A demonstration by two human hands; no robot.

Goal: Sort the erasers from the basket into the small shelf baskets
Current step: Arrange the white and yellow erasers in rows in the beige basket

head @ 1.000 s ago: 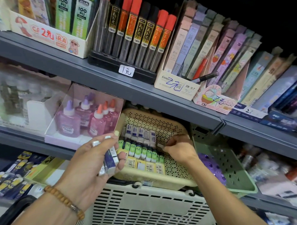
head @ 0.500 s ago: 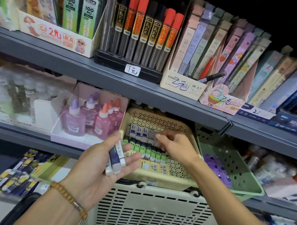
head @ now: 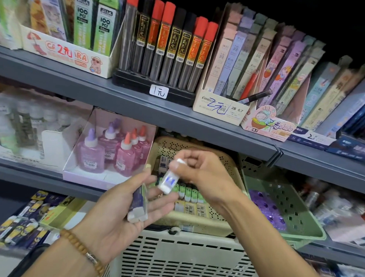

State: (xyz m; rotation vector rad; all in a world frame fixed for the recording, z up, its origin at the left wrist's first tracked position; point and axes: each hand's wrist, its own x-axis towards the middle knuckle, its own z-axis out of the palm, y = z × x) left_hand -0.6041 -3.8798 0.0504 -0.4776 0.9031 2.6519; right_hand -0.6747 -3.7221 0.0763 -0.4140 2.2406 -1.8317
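Head view shows the right hand point(head: 201, 175) pinching one white eraser point(head: 168, 181) with a blue print, held above the cream shelf basket point(head: 219, 218) and just off the fingertips of the left hand point(head: 120, 213). The left hand lies palm up, its fingers loosely cupped round a small stack of blue-and-white erasers point(head: 138, 206) — two or three, though the blur makes the count unsure.

Inside the cream basket, erasers already stand in rows: a blue-sleeved row point(head: 164, 162) at the back, a green-sleeved row point(head: 188, 193) in the middle and a pale row nearest the front lip. Beside it on the right sits a green shelf basket point(head: 294, 215) holding purple items. Below the hands is the slatted rim of the white carrying basket point(head: 177, 256).

As I judge it, the step in hand is the hand-over from the stack to the shelf — one eraser is singled out and not yet placed. Next, the right hand would need to carry it down and back to the blue-sleeved row, turn it upright to match its neighbours, and slot it in without knocking the green ones over, while the left hand holds the stack level.
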